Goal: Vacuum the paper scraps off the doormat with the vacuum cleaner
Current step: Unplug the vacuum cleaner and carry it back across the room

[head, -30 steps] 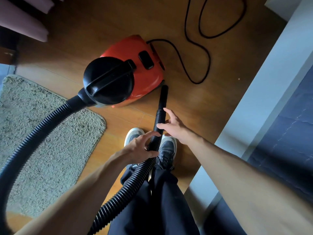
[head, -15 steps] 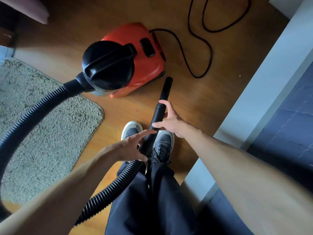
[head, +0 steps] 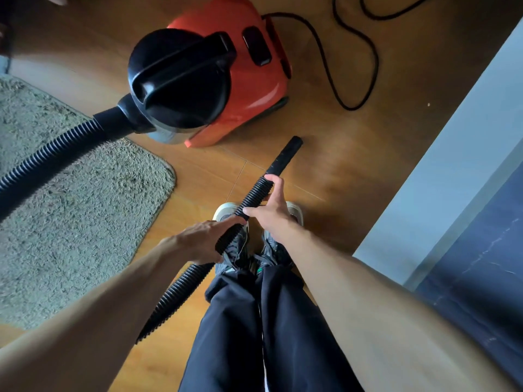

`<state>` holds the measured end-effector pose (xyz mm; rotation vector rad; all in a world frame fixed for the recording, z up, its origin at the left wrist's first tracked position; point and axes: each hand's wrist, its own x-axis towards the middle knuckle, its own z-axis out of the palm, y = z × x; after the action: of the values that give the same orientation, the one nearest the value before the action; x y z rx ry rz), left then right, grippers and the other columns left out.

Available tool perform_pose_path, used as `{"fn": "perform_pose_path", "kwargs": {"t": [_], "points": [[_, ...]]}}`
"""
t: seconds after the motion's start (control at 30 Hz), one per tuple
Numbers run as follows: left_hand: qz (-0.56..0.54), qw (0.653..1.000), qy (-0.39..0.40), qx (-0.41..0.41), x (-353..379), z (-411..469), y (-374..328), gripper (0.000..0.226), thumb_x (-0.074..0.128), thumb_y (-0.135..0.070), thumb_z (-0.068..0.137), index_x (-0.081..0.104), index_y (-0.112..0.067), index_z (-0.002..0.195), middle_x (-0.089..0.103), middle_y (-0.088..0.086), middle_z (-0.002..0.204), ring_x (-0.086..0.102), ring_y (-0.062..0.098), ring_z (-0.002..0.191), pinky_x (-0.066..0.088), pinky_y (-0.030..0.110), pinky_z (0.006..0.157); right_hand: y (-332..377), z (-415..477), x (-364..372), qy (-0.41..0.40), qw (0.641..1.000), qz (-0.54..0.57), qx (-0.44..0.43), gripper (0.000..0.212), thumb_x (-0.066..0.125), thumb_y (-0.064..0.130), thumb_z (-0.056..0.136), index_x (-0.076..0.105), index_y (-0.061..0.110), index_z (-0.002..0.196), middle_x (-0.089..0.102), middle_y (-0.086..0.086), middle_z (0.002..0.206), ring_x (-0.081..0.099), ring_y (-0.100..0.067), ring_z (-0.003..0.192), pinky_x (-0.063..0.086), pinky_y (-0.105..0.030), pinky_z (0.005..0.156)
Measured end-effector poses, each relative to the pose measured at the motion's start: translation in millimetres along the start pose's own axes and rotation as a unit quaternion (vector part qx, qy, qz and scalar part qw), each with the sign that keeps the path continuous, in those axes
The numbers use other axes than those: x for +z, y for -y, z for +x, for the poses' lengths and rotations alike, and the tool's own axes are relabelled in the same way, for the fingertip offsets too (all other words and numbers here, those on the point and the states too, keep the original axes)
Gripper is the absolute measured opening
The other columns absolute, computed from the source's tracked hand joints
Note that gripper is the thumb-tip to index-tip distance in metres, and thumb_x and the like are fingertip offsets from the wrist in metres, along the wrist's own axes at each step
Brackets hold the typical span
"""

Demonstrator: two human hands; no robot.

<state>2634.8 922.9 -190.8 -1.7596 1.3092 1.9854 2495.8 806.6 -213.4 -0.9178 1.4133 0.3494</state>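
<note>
Fingers (head: 271, 183) of the right hand (head: 270, 213) are curling around the black ribbed hose (head: 254, 193) just below its smooth nozzle (head: 285, 157), which is pointing at the wooden floor (head: 368, 154). Left hand (head: 202, 240) is gripping the same hose lower down, above the person's shoes (head: 235, 244). Behind them, the red vacuum cleaner (head: 249, 80) is sitting beside the shaggy green doormat (head: 85, 216), whose left side is running out of view. No paper scraps can be made out. Its power cord (head: 353, 66) is looping across the floor, cut off at the top edge.
</note>
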Motion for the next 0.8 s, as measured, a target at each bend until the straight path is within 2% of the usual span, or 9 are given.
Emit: {"fn": "perform_pose_path", "kwargs": {"t": [0.07,0.17,0.3,0.37,0.43,0.5,0.63,0.7,0.8], "points": [[-0.011,1.000,0.014,-0.014,2,4,4,0.100,0.081,-0.013,0.075,0.020,-0.043,0.149,0.064,0.005,0.126,0.063,0.024,0.102,0.052,0.041,0.086,-5,5,3,0.010,1.000,0.000,0.010,0.081,0.069,-0.007,0.080,0.029,0.035,0.136,0.048,0.001,0.110,0.049,-0.003,0.081,0.037,-0.011,0.058],[-0.022,0.999,0.022,-0.023,3,7,5,0.099,0.082,-0.010,0.075,0.022,-0.041,0.149,0.063,0.005,0.128,0.063,0.023,0.105,0.052,0.043,0.088,-10,11,4,0.009,1.000,-0.003,0.007,0.079,0.070,-0.007,0.079,0.030,0.035,0.134,0.048,0.004,0.104,0.052,-0.007,0.082,0.039,-0.014,0.060],[-0.027,0.999,0.022,-0.018,-2,6,-3,0.088,0.076,-0.014,0.083,0.024,-0.036,0.151,0.064,0.007,0.126,0.060,0.017,0.081,0.050,0.030,0.075,-9,13,4,0.005,1.000,-0.017,0.000,0.079,0.071,-0.006,0.078,0.029,0.034,0.133,0.049,0.002,0.106,0.053,-0.010,0.084,0.041,-0.016,0.061],[-0.037,0.999,0.017,-0.030,-6,2,-8,0.083,0.070,-0.016,0.089,0.020,-0.040,0.152,0.066,0.016,0.120,0.065,0.023,0.080,0.054,0.036,0.075,-7,11,2,0.003,0.999,-0.034,-0.005,0.081,0.071,-0.005,0.077,0.029,0.035,0.133,0.049,-0.002,0.116,0.055,-0.018,0.095,0.042,-0.017,0.063],[-0.048,0.998,-0.006,-0.038,-13,-4,-16,0.081,0.067,-0.019,0.091,0.017,-0.043,0.151,0.066,0.021,0.115,0.068,0.030,0.090,0.056,0.042,0.082,-4,5,1,-0.014,0.998,-0.060,-0.007,0.082,0.071,-0.003,0.078,0.027,0.037,0.135,0.049,-0.005,0.123,0.055,-0.023,0.101,0.044,-0.022,0.069],[-0.048,0.997,-0.030,-0.045,-26,-15,-25,0.080,0.067,-0.022,0.091,0.017,-0.040,0.151,0.067,0.019,0.110,0.067,0.035,0.095,0.054,0.043,0.084,4,-5,-3,-0.041,0.995,-0.094,-0.011,0.078,0.068,0.000,0.081,0.029,0.035,0.137,0.050,-0.011,0.123,0.055,-0.025,0.097,0.044,-0.028,0.068],[0.010,0.993,-0.098,-0.067,-63,-50,-47,0.079,0.066,-0.033,0.089,0.018,-0.031,0.152,0.066,0.014,0.107,0.064,0.032,0.093,0.055,0.046,0.083,33,-38,-20,-0.052,0.977,-0.207,-0.024,0.060,0.061,0.009,0.088,0.032,0.026,0.138,0.045,-0.011,0.121,0.050,-0.026,0.085,0.045,-0.027,0.061],[0.055,0.987,-0.139,-0.063,-82,-72,-63,0.080,0.065,-0.036,0.088,0.018,-0.026,0.152,0.064,0.014,0.107,0.062,0.030,0.094,0.054,0.043,0.077,54,-56,-33,-0.064,0.969,-0.238,-0.025,0.059,0.063,0.013,0.087,0.033,0.022,0.138,0.045,-0.014,0.124,0.049,-0.026,0.087,0.051,-0.035,0.075],[0.118,0.969,-0.202,-0.077,-112,-108,-92,0.078,0.062,-0.042,0.089,0.018,-0.027,0.151,0.054,0.013,0.119,0.055,0.028,0.102,0.043,0.033,0.069,99,-89,-55,-0.056,0.962,-0.265,-0.045,0.065,0.066,0.020,0.088,0.030,0.020,0.143,0.044,-0.015,0.131,0.052,-0.027,0.097,0.047,-0.033,0.077]]}}
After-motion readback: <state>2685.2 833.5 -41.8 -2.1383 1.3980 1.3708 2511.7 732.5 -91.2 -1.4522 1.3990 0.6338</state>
